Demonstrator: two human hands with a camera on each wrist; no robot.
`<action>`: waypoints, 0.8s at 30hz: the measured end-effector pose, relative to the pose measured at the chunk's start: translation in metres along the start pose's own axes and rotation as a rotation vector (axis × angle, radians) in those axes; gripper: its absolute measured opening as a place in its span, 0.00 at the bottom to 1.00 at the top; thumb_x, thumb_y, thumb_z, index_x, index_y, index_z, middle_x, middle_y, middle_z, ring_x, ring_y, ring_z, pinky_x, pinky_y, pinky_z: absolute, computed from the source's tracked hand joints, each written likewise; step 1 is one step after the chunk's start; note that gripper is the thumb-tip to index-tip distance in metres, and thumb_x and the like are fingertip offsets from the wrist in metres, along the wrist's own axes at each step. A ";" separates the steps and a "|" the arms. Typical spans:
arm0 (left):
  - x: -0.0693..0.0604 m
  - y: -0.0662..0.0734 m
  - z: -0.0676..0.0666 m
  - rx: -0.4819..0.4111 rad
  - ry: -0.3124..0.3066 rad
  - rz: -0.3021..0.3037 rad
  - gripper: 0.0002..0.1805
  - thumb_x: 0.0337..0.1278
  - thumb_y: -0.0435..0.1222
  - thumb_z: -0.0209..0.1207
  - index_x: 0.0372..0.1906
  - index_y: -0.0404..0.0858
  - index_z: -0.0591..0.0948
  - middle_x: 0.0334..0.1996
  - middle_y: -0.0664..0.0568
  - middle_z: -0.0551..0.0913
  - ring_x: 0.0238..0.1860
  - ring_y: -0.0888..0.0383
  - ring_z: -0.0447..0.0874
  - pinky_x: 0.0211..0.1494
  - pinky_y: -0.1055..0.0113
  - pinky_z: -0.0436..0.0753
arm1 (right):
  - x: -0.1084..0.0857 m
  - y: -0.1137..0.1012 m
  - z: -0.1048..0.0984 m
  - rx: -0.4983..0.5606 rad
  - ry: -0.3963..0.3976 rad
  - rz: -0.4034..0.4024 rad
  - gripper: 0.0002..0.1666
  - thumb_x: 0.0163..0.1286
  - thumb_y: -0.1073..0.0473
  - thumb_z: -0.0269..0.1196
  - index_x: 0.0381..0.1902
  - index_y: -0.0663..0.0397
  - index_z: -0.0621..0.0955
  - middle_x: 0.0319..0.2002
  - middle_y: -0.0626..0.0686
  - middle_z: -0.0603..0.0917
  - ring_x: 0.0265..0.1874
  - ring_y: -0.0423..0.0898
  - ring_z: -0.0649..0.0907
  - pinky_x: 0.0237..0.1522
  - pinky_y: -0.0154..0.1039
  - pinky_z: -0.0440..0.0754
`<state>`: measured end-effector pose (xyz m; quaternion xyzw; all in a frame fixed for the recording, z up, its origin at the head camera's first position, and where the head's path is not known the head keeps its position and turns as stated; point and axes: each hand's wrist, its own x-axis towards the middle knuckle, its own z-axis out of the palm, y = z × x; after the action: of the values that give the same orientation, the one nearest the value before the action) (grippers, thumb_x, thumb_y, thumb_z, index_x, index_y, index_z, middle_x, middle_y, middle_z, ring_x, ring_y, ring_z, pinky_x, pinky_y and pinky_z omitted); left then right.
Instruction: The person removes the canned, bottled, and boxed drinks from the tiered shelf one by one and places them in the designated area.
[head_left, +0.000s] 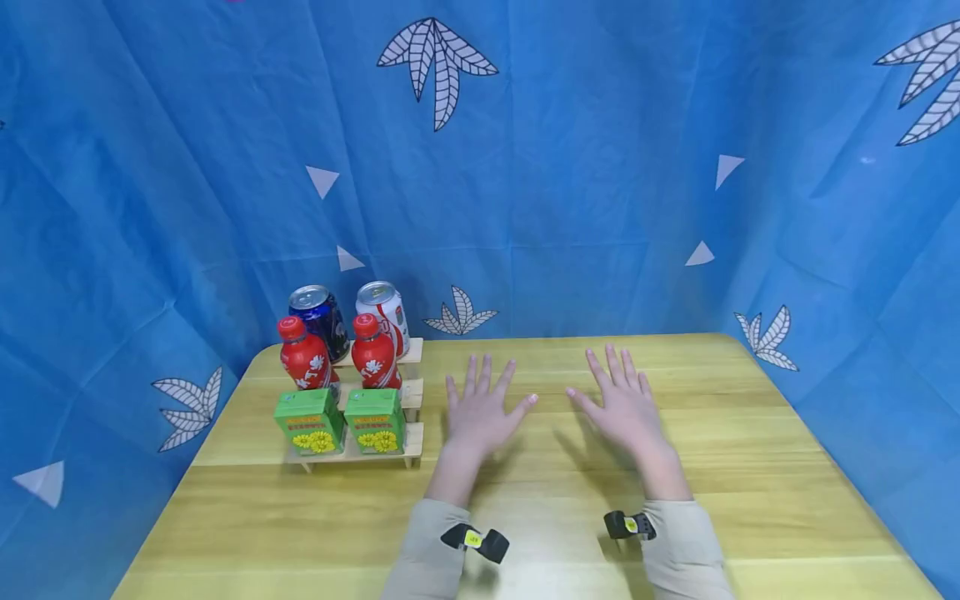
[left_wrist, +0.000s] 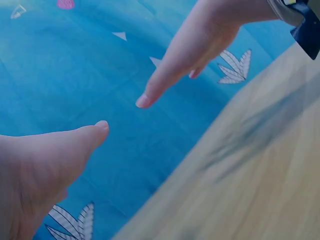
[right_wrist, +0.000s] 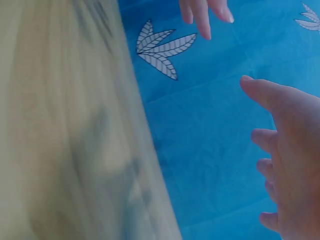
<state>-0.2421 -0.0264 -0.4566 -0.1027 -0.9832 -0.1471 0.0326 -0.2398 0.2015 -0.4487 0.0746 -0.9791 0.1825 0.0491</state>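
Head view shows the left hand (head_left: pixel 480 417) and right hand (head_left: pixel 626 417) over the counter (head_left: pixel 551 500), each grip spread wide, holding nothing. Toward the counter's far left corner, a stepped rack (head_left: pixel 414 437) bears green cartons (head_left: pixel 377 421), red bottles (head_left: pixel 377 360) and cans (head_left: pixel 391 323). The cartons look light and easily dented, best held gently by their sides; the bottles, probably heavier and slick, round the body.
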 end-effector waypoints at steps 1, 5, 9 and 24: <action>-0.001 0.000 -0.003 -0.007 0.004 0.002 0.42 0.60 0.73 0.25 0.77 0.64 0.44 0.79 0.52 0.35 0.79 0.47 0.25 0.76 0.36 0.31 | -0.001 -0.001 -0.002 0.000 0.001 0.000 0.49 0.70 0.25 0.42 0.79 0.42 0.44 0.79 0.57 0.36 0.78 0.60 0.35 0.75 0.66 0.34; -0.007 0.001 -0.017 -0.029 0.022 0.019 0.41 0.62 0.72 0.28 0.77 0.63 0.45 0.79 0.52 0.36 0.79 0.47 0.25 0.76 0.36 0.31 | 0.000 -0.003 -0.010 -0.011 0.013 -0.008 0.49 0.70 0.27 0.45 0.79 0.45 0.47 0.79 0.58 0.38 0.78 0.61 0.36 0.75 0.67 0.36; -0.013 0.001 -0.029 0.004 0.042 0.045 0.42 0.61 0.73 0.27 0.78 0.61 0.47 0.79 0.51 0.37 0.79 0.48 0.26 0.77 0.36 0.32 | 0.000 -0.006 -0.018 -0.034 0.025 -0.026 0.50 0.70 0.27 0.46 0.79 0.44 0.47 0.79 0.57 0.39 0.78 0.61 0.37 0.75 0.67 0.37; -0.045 -0.020 -0.054 0.132 0.165 0.192 0.43 0.58 0.75 0.29 0.77 0.64 0.48 0.79 0.54 0.47 0.80 0.49 0.34 0.79 0.40 0.38 | 0.012 -0.017 -0.034 -0.171 0.070 -0.159 0.47 0.70 0.30 0.50 0.78 0.44 0.53 0.78 0.60 0.50 0.78 0.61 0.46 0.76 0.64 0.47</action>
<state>-0.2011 -0.0699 -0.4153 -0.1813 -0.9705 -0.0860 0.1339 -0.2462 0.1970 -0.4095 0.1409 -0.9798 0.0966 0.1038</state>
